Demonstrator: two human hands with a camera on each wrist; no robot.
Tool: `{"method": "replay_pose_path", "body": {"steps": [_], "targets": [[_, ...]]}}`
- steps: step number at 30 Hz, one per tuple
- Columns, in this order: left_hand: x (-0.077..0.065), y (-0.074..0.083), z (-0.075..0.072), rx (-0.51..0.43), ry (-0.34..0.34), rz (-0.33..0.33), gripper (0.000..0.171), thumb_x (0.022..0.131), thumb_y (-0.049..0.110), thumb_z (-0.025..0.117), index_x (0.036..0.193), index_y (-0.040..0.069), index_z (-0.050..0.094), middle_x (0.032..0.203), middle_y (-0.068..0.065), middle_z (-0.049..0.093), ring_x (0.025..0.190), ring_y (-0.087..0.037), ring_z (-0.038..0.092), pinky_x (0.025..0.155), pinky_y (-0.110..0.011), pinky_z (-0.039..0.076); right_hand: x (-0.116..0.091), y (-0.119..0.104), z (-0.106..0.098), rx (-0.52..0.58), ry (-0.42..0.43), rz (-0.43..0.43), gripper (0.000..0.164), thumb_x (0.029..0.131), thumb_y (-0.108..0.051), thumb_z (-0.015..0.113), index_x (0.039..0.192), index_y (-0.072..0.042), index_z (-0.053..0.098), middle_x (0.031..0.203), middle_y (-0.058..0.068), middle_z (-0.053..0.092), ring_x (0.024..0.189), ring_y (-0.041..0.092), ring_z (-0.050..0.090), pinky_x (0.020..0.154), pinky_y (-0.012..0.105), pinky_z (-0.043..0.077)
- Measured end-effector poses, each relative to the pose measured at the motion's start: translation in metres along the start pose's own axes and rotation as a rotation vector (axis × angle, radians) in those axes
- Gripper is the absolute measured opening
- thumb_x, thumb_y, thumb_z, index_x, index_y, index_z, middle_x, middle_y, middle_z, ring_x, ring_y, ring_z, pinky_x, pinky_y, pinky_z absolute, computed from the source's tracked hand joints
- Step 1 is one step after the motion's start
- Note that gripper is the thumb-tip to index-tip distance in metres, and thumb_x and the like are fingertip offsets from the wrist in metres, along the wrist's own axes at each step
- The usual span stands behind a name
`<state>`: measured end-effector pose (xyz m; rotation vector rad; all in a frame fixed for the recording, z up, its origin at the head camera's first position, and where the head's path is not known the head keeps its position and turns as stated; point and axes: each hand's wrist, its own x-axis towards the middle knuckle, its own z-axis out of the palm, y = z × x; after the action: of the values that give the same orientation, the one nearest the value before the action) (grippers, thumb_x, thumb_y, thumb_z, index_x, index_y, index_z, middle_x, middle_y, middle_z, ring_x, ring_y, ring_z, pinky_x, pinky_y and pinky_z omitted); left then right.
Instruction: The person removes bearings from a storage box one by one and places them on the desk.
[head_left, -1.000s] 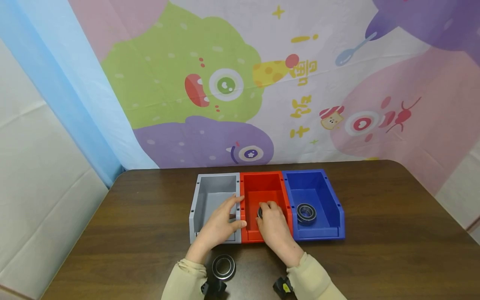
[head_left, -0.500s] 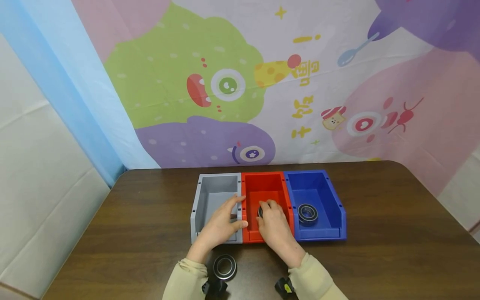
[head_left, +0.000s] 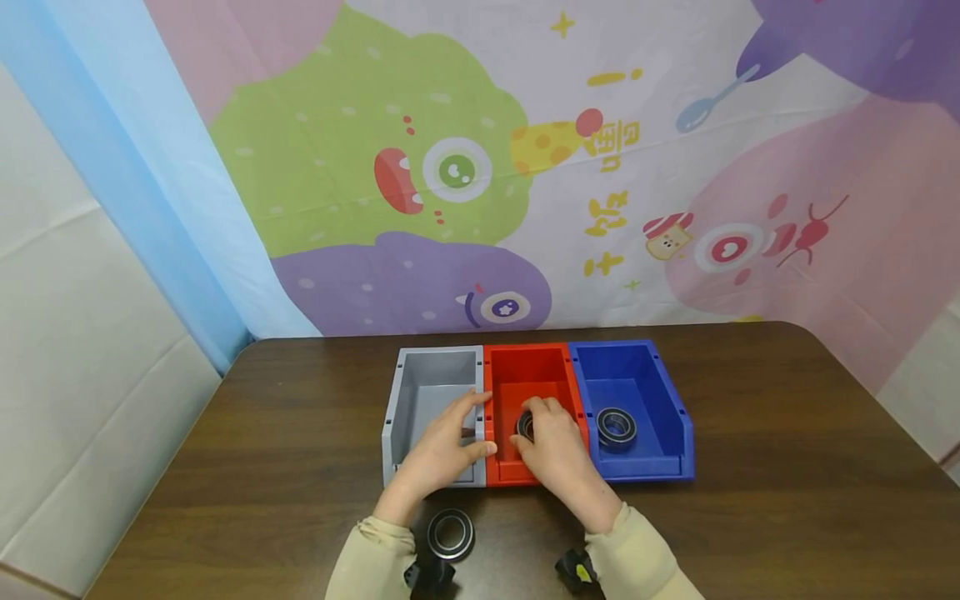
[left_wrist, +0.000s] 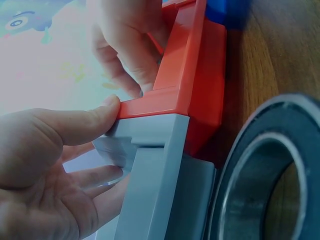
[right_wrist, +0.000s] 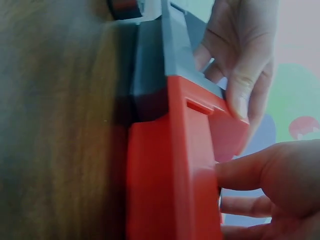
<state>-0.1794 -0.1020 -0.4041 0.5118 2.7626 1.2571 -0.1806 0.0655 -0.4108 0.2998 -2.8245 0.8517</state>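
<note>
In the head view, my right hand [head_left: 553, 437] is inside the red bin [head_left: 517, 367], its thumb and fingers spread loosely about a ball bearing [head_left: 526, 426], which the hand partly hides. My left hand [head_left: 441, 446] straddles the wall shared by the grey bin [head_left: 431, 367] and the red one. Its thumb presses on the rim, and the other fingers reach down into the grey bin, as the left wrist view shows. A second bearing [head_left: 616, 427] lies in the blue bin [head_left: 611, 362]. Another bearing [head_left: 451, 534] is flat on the table beside the left wrist.
The three bins stand side by side on a brown wooden table [head_left: 772, 467]. Behind them hangs a cartoon-printed cloth [head_left: 450, 100]. Each wrist wears a small black camera, such as the left one [head_left: 429, 577].
My right hand has shifted slightly right and loosened, so more of the bearing in the red bin shows. The left hand has stayed in place.
</note>
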Motion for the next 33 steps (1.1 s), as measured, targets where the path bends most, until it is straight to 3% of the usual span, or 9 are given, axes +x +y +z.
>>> {"method": "replay_pose_path", "body": {"steps": [15, 27, 33], "targets": [[-0.002, 0.002, -0.001, -0.009, -0.004, -0.016, 0.062, 0.081, 0.016, 0.068, 0.136, 0.015, 0.04, 0.143, -0.012, 0.035, 0.129, -0.031, 0.034, 0.101, -0.052, 0.033, -0.001, -0.009, -0.015, 0.013, -0.027, 0.02, 0.041, 0.069, -0.017, 0.078, 0.102, -0.003, 0.058, 0.093, 0.012, 0.056, 0.079, 0.023, 0.055, 0.065, 0.034, 0.052], [-0.002, 0.001, 0.0, -0.008, -0.002, -0.014, 0.062, 0.081, 0.017, 0.068, 0.136, 0.015, 0.04, 0.143, -0.012, 0.035, 0.129, -0.031, 0.035, 0.101, -0.052, 0.032, -0.003, -0.015, -0.022, -0.006, -0.019, 0.014, 0.042, 0.064, -0.019, 0.082, 0.096, -0.006, 0.059, 0.092, 0.011, 0.056, 0.081, 0.025, 0.055, 0.065, 0.035, 0.05], [-0.002, 0.0, -0.001, -0.015, -0.016, -0.021, 0.063, 0.081, 0.018, 0.067, 0.137, 0.016, 0.038, 0.144, -0.011, 0.033, 0.125, -0.032, 0.04, 0.097, -0.052, 0.037, -0.004, -0.015, -0.025, -0.008, -0.043, 0.026, 0.042, 0.062, -0.021, 0.083, 0.093, -0.006, 0.057, 0.087, 0.009, 0.053, 0.075, 0.02, 0.052, 0.061, 0.03, 0.049]]}}
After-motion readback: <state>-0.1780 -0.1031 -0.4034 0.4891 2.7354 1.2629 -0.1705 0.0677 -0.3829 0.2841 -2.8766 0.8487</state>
